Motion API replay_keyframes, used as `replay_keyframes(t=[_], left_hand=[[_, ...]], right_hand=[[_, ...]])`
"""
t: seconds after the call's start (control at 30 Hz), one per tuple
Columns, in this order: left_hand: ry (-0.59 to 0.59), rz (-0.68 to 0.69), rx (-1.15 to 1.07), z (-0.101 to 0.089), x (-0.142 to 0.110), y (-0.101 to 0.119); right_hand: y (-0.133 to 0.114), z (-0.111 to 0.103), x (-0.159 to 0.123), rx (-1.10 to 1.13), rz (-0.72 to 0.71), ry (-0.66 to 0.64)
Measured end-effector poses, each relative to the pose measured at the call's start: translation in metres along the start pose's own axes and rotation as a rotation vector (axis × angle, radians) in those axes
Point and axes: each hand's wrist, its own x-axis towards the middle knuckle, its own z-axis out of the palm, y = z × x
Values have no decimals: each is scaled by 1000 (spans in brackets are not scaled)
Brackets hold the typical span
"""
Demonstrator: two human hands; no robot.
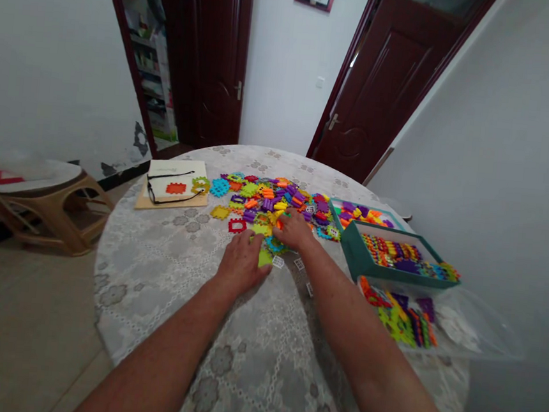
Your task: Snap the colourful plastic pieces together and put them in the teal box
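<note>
A heap of colourful plastic interlocking building pieces (268, 196) lies on the table in front of me. My left hand (241, 259) is at the near edge of the heap, its thumb and fingers closed around a flat lime green building piece (265, 258). My right hand (295, 229) reaches into the front of the heap with fingers bent down among orange and yellow pieces; what they grip is partly hidden. Between the hands lies a blue toothed piece (275, 244). Small white window-like pieces (299, 264) sit close to my right forearm.
To the right stand a green box (354, 255) of sorted pieces, a shallower tray (401, 218) behind it and a clear plastic bag (480, 326) with more pieces. Eyeglasses (160, 198) and an orange frame piece (176, 188) rest on a pale board (182, 167) at left.
</note>
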Motion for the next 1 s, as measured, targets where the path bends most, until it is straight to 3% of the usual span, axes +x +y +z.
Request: replay_keyframes(t=[0.17,0.4,0.53,0.67,0.77,0.83,1.0], left_hand=[[-35,55,-2,6,-1,-4],[-131,353,-122,-5,-8,5],[-146,392,-106,-12,-10,12],[-90,308,-43,-8,-6,8],[6,279,-78,-5,-3,5],[45,311,-114,-4,-3,5],[26,447,-185,-4,-4,11]], right_hand=[[-2,-1,-40,22,-18,11],[0,-5,-100,254,-13,42],[3,0,-125,606,109,197],[6,3,-132,1222,431,283],[7,-1,-129,1655,531,350],[7,-5,-127,1806,548,368],[4,-10,-128,1896,570,356]])
